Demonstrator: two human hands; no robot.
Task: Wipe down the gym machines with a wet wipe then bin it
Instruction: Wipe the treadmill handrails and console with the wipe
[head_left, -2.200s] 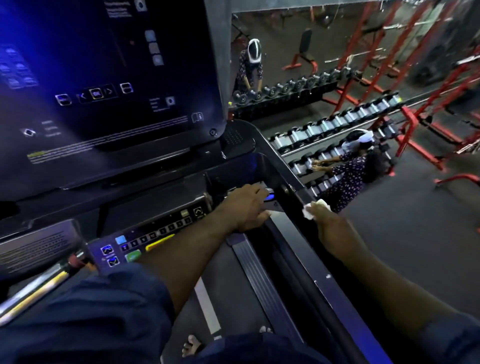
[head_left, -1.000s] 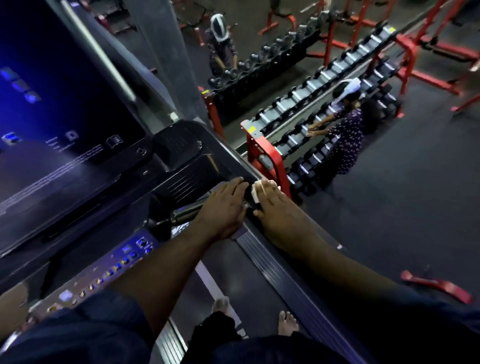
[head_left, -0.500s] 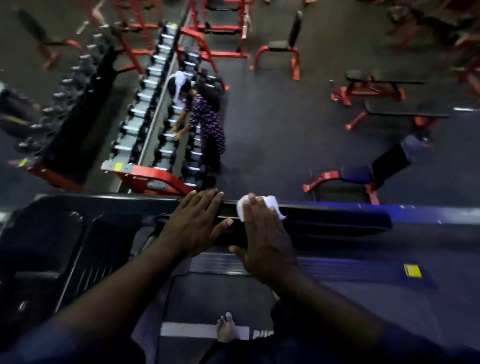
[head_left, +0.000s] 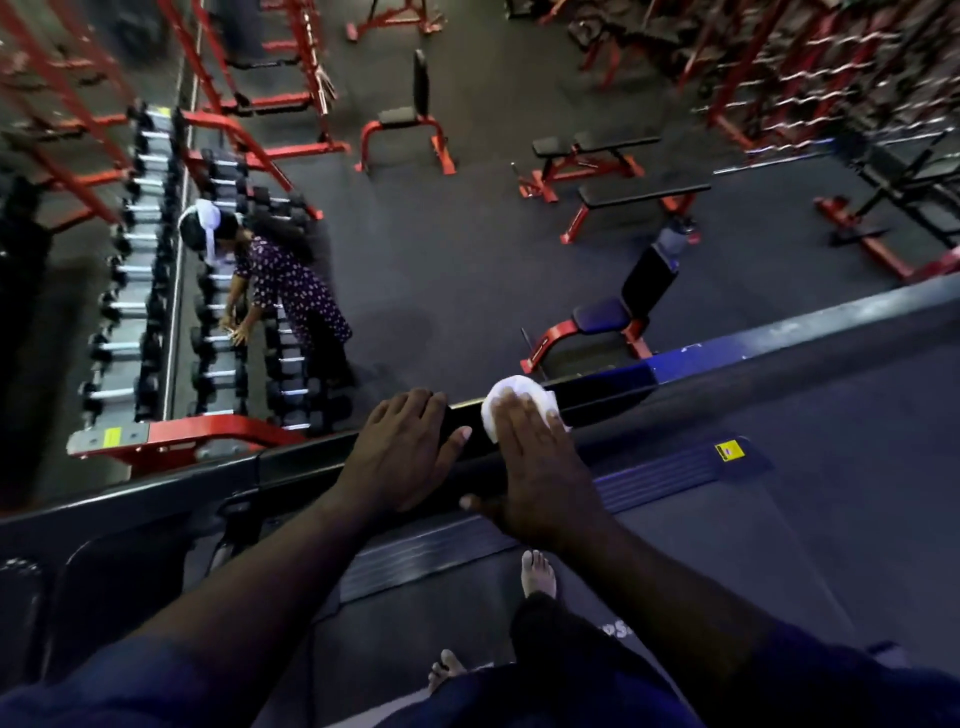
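**Wet wipe working along the treadmill rail**

At the far left, the dumbbell rack (head_left: 156, 332) bears a yellow sticker (head_left: 111, 437) too small to read. The left hand (head_left: 402, 452) lies flat on the rail (head_left: 602, 396), fingers straight and slightly spread, holding nothing. Just beside it, the right hand (head_left: 540, 467) presses the wet wipe (head_left: 511, 402) onto the rail's outer edge, fingers straight and close together. About two seconds ago the wipe was at the console end. It has since travelled along the rail, and the right hand has just drawn a little away from the left. This rail looks partly wiped, with binning still some way off. To the right, the yellow label (head_left: 727, 451) on the side strip (head_left: 670, 470) is illegible. The white letters (head_left: 615, 630) on the belt are cut off, perhaps "PS".
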